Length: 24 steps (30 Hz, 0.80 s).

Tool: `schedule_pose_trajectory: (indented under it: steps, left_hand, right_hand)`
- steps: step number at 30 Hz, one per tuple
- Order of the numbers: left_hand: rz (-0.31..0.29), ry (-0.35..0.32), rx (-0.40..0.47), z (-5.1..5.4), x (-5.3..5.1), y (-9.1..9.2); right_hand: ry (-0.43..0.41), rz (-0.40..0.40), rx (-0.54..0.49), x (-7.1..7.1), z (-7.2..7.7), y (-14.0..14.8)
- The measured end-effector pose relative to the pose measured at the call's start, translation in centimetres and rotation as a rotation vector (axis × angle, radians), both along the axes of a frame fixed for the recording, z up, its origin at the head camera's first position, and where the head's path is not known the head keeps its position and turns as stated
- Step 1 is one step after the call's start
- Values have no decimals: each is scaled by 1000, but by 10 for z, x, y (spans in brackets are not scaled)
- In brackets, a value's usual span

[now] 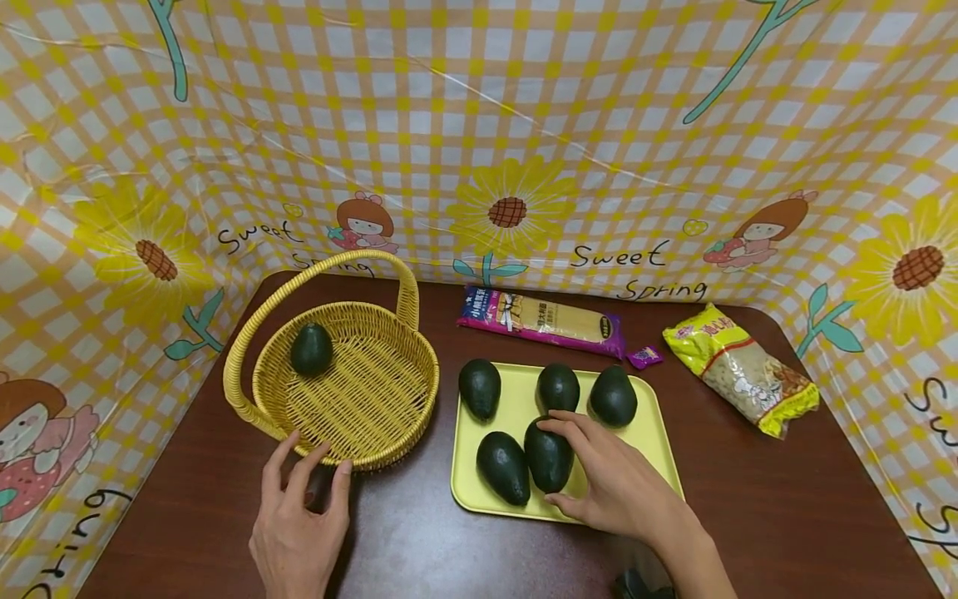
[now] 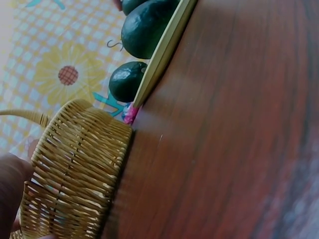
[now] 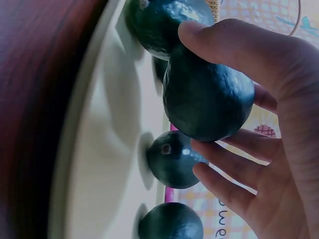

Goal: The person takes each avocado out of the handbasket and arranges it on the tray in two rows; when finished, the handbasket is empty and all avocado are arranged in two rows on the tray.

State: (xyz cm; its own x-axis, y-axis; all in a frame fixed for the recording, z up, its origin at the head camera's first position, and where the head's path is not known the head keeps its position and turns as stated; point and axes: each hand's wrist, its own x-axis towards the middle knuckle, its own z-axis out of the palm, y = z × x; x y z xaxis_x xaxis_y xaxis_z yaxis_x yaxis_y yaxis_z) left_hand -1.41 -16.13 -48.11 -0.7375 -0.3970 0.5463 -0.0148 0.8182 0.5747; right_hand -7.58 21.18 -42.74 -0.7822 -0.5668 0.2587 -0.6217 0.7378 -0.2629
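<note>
My right hand (image 1: 624, 478) grips a dark green avocado (image 1: 550, 462) at the front of a yellow tray (image 1: 475, 499). In the right wrist view, thumb and fingers lie around this avocado (image 3: 209, 99), which looks tilted. Another avocado (image 1: 503, 468) is just left of it, and several more lie behind on the tray. To the left stands a yellow wicker basket (image 1: 422, 416) with an arched handle, holding one avocado (image 1: 311, 350) at its back left. My left hand (image 1: 299, 524) is at the basket's front rim, fingers spread and loosely bent; its fingertips appear to touch the wicker (image 2: 75, 169).
Behind the tray lies a purple pack of noodles (image 1: 542, 320) beside a small purple packet (image 1: 645, 357). A yellow printed bag (image 1: 741, 370) is at the back right. Checked cloth (image 1: 509, 108) walls the brown table (image 1: 786, 516). Something dark (image 1: 636, 585) shows at the front edge.
</note>
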Motion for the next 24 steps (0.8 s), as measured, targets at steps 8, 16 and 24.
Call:
schedule_pose_trajectory:
  steps: [8,16,24]
  left_hand:
    - [8,-8,5,0,1,0]
    - [10,-4,3,-1,1,0]
    - [6,-4,3,0,1,0]
  right_hand:
    - [-5,-26,3,8,-7,4]
    - [5,-45,9,14,-16,10]
    - [-7,-53,13,17,-21,14]
